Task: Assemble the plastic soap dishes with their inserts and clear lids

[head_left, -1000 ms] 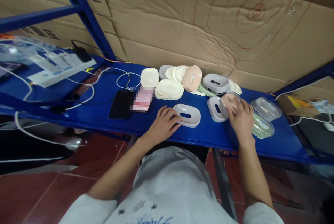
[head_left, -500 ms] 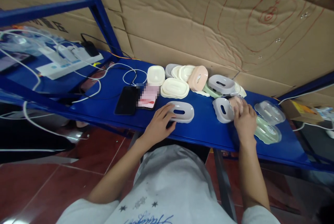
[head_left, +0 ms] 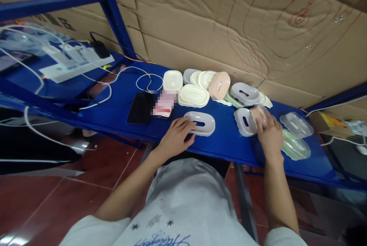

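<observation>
A grey oval dish with a slot (head_left: 208, 124) lies on the blue table, and my left hand (head_left: 178, 135) grips its left end. Further right, my right hand (head_left: 269, 131) is closed on a pink piece (head_left: 257, 116), which overlaps the right side of a second grey dish (head_left: 243, 123). Behind the dishes sit cream pieces (head_left: 194, 95), a pink oval dish (head_left: 220, 85) and another grey dish (head_left: 244, 93). To the right of my right hand are a clear piece (head_left: 297, 124) and a green one (head_left: 296, 146).
Two phones, one black (head_left: 140, 108) and one with a lit screen (head_left: 164, 104), lie left of the dishes. A white power strip (head_left: 76, 68) with cables is at the far left. Cardboard (head_left: 200, 20) stands behind, and blue posts (head_left: 113, 16) rise at the left.
The camera view has shifted slightly. My left hand's fingers reach a little further over the dish; my right hand stays on the pink piece.
</observation>
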A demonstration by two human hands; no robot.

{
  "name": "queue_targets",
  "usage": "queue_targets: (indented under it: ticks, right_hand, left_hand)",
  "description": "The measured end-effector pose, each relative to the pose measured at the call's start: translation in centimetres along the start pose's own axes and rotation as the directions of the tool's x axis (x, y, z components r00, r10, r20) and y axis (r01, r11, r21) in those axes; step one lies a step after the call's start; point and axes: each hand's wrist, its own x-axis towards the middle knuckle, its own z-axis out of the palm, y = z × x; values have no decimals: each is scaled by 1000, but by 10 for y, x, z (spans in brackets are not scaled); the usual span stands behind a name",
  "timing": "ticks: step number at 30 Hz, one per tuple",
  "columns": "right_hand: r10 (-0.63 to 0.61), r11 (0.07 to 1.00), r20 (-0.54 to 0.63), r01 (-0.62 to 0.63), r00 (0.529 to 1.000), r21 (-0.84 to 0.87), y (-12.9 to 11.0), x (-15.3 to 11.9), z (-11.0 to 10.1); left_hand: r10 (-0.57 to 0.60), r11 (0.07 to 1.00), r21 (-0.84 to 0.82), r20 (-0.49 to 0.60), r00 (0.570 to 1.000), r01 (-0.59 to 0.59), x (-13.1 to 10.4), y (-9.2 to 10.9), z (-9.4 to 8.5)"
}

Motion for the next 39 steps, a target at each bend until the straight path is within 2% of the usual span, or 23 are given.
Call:
queue_targets:
  ticks: [4, 6, 10, 14, 16, 18, 20, 22, 23, 25, 27, 29, 32, 36, 39]
  right_hand:
    - [-76, 989, 60, 67, 995, 131, -2, -3, -11]
    - [-114, 981, 48, 105, 992, 164, 1, -4, -13]
    - [-159, 977, -18, 160, 987, 144, 13, -2, 0]
    - [-149, 983, 42, 144, 988, 118, 17, -2, 7]
    - [-109, 992, 46, 105, 993, 71, 7, 1, -1]
    - [-110, 991, -17, 111, 994, 74, -14, 6, -15]
    - [-201, 963, -94, 214, 975, 165, -47, 14, -28]
    - [-401, 867, -94, 410, 911, 284, -88, 25, -31]
    - [-524, 793, -60, 512, 850, 329, -109, 31, -28]
    - [-690, 675, 2, 643, 723, 361, -150, 43, -14]
    - [-767, 619, 70, 707, 638, 341, -183, 55, 5]
    - [-787, 610, 138, 726, 601, 319, -202, 61, 20]
    - [-769, 630, 149, 698, 621, 340, -203, 50, 16]
    - [-715, 636, 49, 621, 697, 458, -166, 1, -18]
    - [-683, 638, 35, 572, 729, 516, -139, -41, -32]
  left_hand:
    - [3, 1000, 4, 6, 1000, -3, 0, -1, 0]
    - [3, 1000, 10, 6, 1000, -3, 0, -1, 1]
    - [2, 1000, 17, 6, 1000, -2, 0, 0, 1]
    - [3, 1000, 16, 9, 1000, -4, 0, 0, 1]
    - [2, 1000, 21, 6, 1000, -2, 0, 0, 0]
    - [22, 1000, 21, -7, 1000, -22, 0, 1, 0]
    - [73, 997, 9, -63, 995, -72, -2, 0, -1]
    - [94, 994, -24, -213, 973, -102, -6, -1, -1]
    - [75, 994, -54, -313, 947, -96, -8, -2, -1]
    - [-28, 988, -144, -499, 866, -51, -13, -6, 0]
    - [-127, 972, -235, -591, 797, -19, -16, -10, 2]
    - [-162, 962, -273, -611, 775, -14, -18, -13, 4]
    - [-152, 970, -242, -590, 793, 5, -21, -14, 3]
    - [-174, 975, -213, -539, 824, 67, -21, -9, -1]
    - [-148, 980, -185, -458, 877, 69, -17, -2, -4]
